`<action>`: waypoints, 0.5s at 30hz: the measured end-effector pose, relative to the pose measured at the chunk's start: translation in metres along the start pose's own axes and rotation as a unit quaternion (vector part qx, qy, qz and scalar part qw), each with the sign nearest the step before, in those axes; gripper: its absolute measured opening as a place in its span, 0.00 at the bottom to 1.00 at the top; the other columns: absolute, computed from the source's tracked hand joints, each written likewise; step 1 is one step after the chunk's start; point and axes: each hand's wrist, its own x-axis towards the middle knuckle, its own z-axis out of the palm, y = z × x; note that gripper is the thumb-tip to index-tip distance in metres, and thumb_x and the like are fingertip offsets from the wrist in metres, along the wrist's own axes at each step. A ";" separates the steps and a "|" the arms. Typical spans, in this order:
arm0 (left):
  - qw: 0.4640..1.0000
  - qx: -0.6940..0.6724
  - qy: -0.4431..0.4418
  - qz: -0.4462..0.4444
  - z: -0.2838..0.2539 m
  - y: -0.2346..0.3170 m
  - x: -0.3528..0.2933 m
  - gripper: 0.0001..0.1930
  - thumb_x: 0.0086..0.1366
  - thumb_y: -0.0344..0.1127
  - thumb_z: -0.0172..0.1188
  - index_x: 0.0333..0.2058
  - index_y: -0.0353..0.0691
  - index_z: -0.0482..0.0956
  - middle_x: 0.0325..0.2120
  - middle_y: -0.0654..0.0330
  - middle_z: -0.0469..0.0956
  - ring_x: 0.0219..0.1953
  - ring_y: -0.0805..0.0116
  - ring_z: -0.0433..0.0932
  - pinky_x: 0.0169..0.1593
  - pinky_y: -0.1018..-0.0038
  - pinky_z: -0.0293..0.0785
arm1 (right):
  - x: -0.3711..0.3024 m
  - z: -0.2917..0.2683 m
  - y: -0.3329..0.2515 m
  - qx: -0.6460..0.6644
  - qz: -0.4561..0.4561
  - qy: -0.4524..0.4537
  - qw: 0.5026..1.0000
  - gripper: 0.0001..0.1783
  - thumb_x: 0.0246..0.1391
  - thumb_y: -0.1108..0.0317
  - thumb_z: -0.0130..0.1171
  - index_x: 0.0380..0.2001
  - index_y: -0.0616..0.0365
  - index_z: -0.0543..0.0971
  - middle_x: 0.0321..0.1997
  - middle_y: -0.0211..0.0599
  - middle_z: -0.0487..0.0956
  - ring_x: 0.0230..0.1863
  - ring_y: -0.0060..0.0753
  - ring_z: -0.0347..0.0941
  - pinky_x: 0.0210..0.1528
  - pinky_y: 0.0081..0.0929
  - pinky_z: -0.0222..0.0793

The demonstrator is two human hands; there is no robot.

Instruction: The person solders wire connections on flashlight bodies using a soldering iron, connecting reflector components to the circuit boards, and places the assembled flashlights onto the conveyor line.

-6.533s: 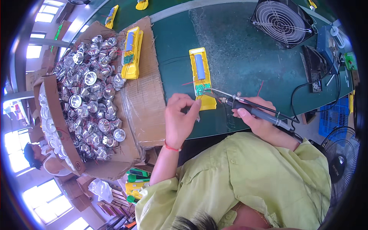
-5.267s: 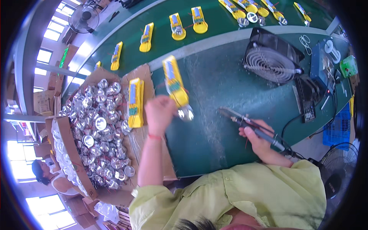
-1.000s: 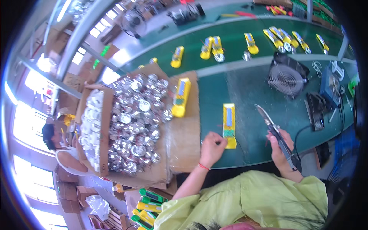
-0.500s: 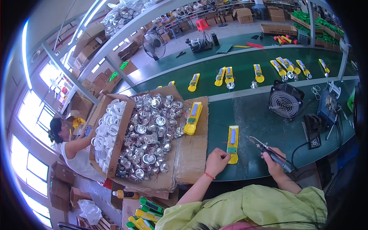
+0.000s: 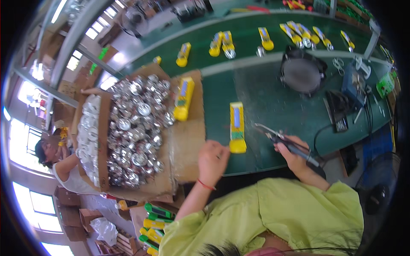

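Note:
A yellow torch housing (image 5: pixel 238 145) lies on the green bench, with a blue-violet battery (image 5: pixel 236 116) and a small green circuit board (image 5: pixel 237 135) in it. My left hand (image 5: pixel 212 160) is closed beside the housing's lower left end, over the edge of the cardboard. Whatever its fingers pinch is too small or hidden to make out. In my right hand (image 5: pixel 294 151) is a soldering iron (image 5: pixel 282 141) with a dark handle. Its thin metal tip points left toward the housing, apart from it.
Left of me, cardboard (image 5: pixel 188 149) carries a heap of silver reflector cups (image 5: pixel 139 128), another yellow housing (image 5: pixel 183 100) and a box of white rings (image 5: pixel 88 128). Several yellow housings lie along the far strip. A fan (image 5: pixel 301 72) and a blue soldering station (image 5: pixel 355 79) stand right. A person (image 5: pixel 64 166) sits far left.
The whole view has shifted, so the bench appears higher and further left. My left hand has drawn away from the circuit board to the housing's left. My right hand keeps hold of the soldering iron.

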 end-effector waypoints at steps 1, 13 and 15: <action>0.997 -0.042 0.006 -0.062 0.000 -0.006 0.002 0.06 0.50 0.28 0.62 0.19 0.34 0.75 0.22 0.54 0.72 0.26 0.57 0.72 0.29 0.68 0.68 | 0.003 0.002 -0.005 0.007 0.018 -0.010 1.000 0.12 0.47 0.74 0.61 0.36 0.68 0.76 0.28 0.40 0.81 0.28 0.26 0.78 0.32 0.20 0.73; 0.976 -0.137 -0.038 -0.167 0.032 -0.007 0.013 0.06 0.53 0.27 0.61 0.23 0.30 0.76 0.27 0.56 0.72 0.29 0.69 0.71 0.34 0.77 0.67 | 0.009 0.032 0.008 0.049 0.078 -0.065 0.994 0.12 0.51 0.73 0.58 0.37 0.70 0.73 0.29 0.45 0.80 0.28 0.28 0.78 0.30 0.21 0.75; 0.977 -0.138 -0.036 -0.159 0.033 -0.009 0.010 0.06 0.53 0.27 0.61 0.23 0.30 0.76 0.27 0.56 0.72 0.30 0.68 0.72 0.34 0.76 0.67 | 0.009 0.033 0.009 0.039 0.079 -0.071 0.994 0.12 0.52 0.72 0.58 0.38 0.69 0.72 0.29 0.46 0.79 0.28 0.29 0.78 0.29 0.22 0.75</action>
